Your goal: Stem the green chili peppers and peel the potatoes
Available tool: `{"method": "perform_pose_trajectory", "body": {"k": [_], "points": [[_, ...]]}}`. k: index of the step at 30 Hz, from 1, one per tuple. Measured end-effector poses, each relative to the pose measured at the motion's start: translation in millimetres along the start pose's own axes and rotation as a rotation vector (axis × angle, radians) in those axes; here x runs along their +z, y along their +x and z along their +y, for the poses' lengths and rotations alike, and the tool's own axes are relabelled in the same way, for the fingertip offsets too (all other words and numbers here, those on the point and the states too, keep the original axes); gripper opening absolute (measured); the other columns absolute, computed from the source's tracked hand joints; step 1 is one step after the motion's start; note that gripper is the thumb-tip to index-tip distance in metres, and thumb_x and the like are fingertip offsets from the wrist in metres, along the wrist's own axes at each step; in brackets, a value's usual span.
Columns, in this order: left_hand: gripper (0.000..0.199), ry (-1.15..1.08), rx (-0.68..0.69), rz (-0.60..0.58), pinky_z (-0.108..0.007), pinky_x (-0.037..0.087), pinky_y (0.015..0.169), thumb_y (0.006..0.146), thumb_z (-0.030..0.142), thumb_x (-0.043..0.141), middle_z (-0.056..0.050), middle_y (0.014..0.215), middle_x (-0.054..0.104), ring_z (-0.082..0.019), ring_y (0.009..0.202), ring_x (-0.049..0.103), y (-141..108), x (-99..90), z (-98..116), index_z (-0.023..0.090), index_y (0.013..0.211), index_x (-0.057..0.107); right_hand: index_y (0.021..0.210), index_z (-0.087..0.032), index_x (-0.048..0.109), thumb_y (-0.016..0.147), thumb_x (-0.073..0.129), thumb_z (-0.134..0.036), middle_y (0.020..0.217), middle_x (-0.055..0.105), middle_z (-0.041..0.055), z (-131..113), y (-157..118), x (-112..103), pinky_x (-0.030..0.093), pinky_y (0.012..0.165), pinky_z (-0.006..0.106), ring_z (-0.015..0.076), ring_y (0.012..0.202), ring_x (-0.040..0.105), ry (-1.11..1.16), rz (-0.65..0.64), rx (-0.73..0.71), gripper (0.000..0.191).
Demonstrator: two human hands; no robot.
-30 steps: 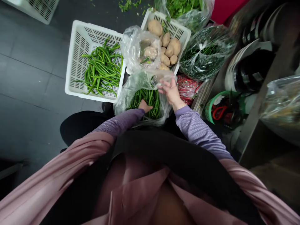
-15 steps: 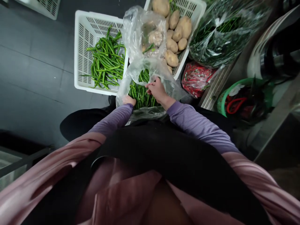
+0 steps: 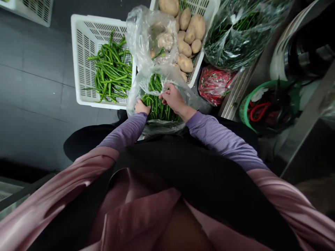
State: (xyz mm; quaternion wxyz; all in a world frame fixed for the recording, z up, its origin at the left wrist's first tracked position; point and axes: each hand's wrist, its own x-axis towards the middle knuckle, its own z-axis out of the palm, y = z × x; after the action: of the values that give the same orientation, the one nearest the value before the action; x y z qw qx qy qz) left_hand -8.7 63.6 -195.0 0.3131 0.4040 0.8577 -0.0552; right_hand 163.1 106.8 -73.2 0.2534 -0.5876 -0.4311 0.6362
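A clear plastic bag (image 3: 134, 91) lies open in front of me, filled with long green chili peppers (image 3: 160, 108). My left hand (image 3: 142, 106) is at the bag's left side, its fingers curled on the plastic against the peppers. Over the right part of the peppers, my right hand (image 3: 172, 98) has its fingers bent and pinched together near a fold of the bag. What lies between those fingertips is too small to make out. To the left, a white plastic crate (image 3: 78, 99) holds a heap of loose green chili peppers (image 3: 112, 71).
Behind the bag, another white crate (image 3: 212, 10) holds potatoes (image 3: 185, 62) and a clear bag (image 3: 136, 38) with pale produce. At right are bagged red chilies (image 3: 215, 85), bagged leafy greens (image 3: 243, 35) and a green basket (image 3: 243, 111). Grey tiled floor (image 3: 39, 83) extends left.
The view has shifted slightly, moving the crates left in the picture. My left hand has shifted up a little along the bag's side; my right hand keeps its pinched pose over the peppers.
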Motion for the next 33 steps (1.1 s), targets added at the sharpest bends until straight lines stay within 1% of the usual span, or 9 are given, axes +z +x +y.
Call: {"method": "perform_pose_trajectory", "body": {"k": [5, 10, 14, 16, 19, 22, 26, 30, 33], "points": [[0.072, -0.030, -0.020, 0.078, -0.046, 0.045, 0.113, 0.075, 0.032, 0.084, -0.024, 0.139, 0.054, -0.037, 0.134, 0.052, 1.5, 11.6, 7.8, 0.009, 0.133, 0.049, 0.128, -0.019, 0.051, 0.090, 0.054, -0.014, 0.086, 0.067, 0.0004, 1.3, 3.4, -6.2, 0.059, 0.069, 0.026, 0.0122, 0.068, 0.065, -0.083, 0.009, 0.013, 0.038], [0.075, -0.112, 0.036, 0.106, -0.046, 0.042, 0.114, 0.073, 0.023, 0.082, -0.024, 0.137, 0.053, -0.038, 0.134, 0.051, -1.8, 19.7, 14.7, 0.008, 0.137, 0.045, 0.125, -0.019, 0.053, 0.090, 0.051, -0.014, 0.085, 0.068, -0.0001, 8.9, 8.1, -7.9, 0.058, 0.068, 0.026, 0.0120, 0.067, 0.065, -0.122, 0.020, 0.010, 0.035], [0.077, -0.118, 0.045, 0.166, -0.053, 0.041, 0.113, 0.073, 0.024, 0.080, -0.025, 0.138, 0.051, -0.041, 0.133, 0.050, -10.8, 19.7, 18.2, 0.008, 0.139, 0.043, 0.118, -0.019, 0.058, 0.090, 0.052, -0.015, 0.083, 0.068, -0.0001, 12.6, 10.6, -9.9, 0.057, 0.068, 0.026, 0.0120, 0.065, 0.064, -0.174, 0.009, 0.006, 0.029], [0.067, -0.111, 0.094, 0.164, -0.056, 0.040, 0.113, 0.076, 0.024, 0.078, -0.025, 0.136, 0.052, -0.042, 0.134, 0.048, -12.8, 17.3, 16.6, 0.010, 0.134, 0.047, 0.116, -0.019, 0.060, 0.090, 0.054, -0.015, 0.083, 0.068, 0.0006, 12.5, 11.3, -10.8, 0.057, 0.069, 0.026, 0.0124, 0.066, 0.065, -0.205, 0.006, 0.008, 0.027], [0.055, -0.131, 0.229, 0.129, -0.053, 0.038, 0.117, 0.076, 0.019, 0.077, -0.022, 0.136, 0.053, -0.041, 0.138, 0.045, -9.0, 15.3, 12.2, 0.013, 0.125, 0.051, 0.113, -0.019, 0.063, 0.088, 0.055, -0.015, 0.082, 0.069, 0.0010, 10.5, 12.1, -11.2, 0.058, 0.071, 0.027, 0.0134, 0.068, 0.067, -0.240, 0.010, 0.018, 0.026], [0.058, -0.206, 0.301, 0.070, -0.047, 0.039, 0.118, 0.073, 0.012, 0.079, -0.019, 0.137, 0.053, -0.037, 0.139, 0.046, 1.6, 18.5, 10.5, 0.016, 0.122, 0.049, 0.107, -0.018, 0.065, 0.087, 0.056, -0.013, 0.080, 0.068, 0.0004, 8.2, 12.4, -11.6, 0.058, 0.072, 0.027, 0.0131, 0.066, 0.066, -0.265, 0.019, 0.038, 0.023], [0.059, -0.285, 0.223, -0.008, -0.047, 0.046, 0.111, 0.074, 0.009, 0.079, -0.018, 0.128, 0.060, -0.035, 0.127, 0.057, 15.7, 24.4, 13.6, 0.016, 0.122, 0.045, 0.099, -0.017, 0.065, 0.086, 0.055, -0.010, 0.077, 0.068, 0.0000, 7.8, 12.7, -14.5, 0.057, 0.069, 0.025, 0.0124, 0.062, 0.065, -0.261, 0.049, 0.071, 0.018], [0.064, -0.343, 0.096, 0.032, -0.047, 0.045, 0.111, 0.071, 0.011, 0.083, -0.018, 0.130, 0.060, -0.034, 0.128, 0.058, 21.0, 25.0, 18.6, 0.018, 0.124, 0.047, 0.096, -0.017, 0.063, 0.087, 0.056, -0.012, 0.077, 0.069, -0.0002, 9.4, 13.6, -19.2, 0.057, 0.068, 0.025, 0.0116, 0.063, 0.065, -0.216, 0.044, 0.081, 0.012], [0.069, -0.315, 0.015, 0.004, -0.048, 0.047, 0.108, 0.071, 0.014, 0.085, -0.019, 0.124, 0.064, -0.036, 0.124, 0.062, 20.7, 22.6, 21.1, 0.015, 0.127, 0.047, 0.089, -0.017, 0.062, 0.089, 0.057, -0.016, 0.074, 0.068, 0.0000, 10.0, 14.3, -21.1, 0.058, 0.068, 0.025, 0.0121, 0.063, 0.065, -0.216, 0.043, 0.080, 0.005]]}}
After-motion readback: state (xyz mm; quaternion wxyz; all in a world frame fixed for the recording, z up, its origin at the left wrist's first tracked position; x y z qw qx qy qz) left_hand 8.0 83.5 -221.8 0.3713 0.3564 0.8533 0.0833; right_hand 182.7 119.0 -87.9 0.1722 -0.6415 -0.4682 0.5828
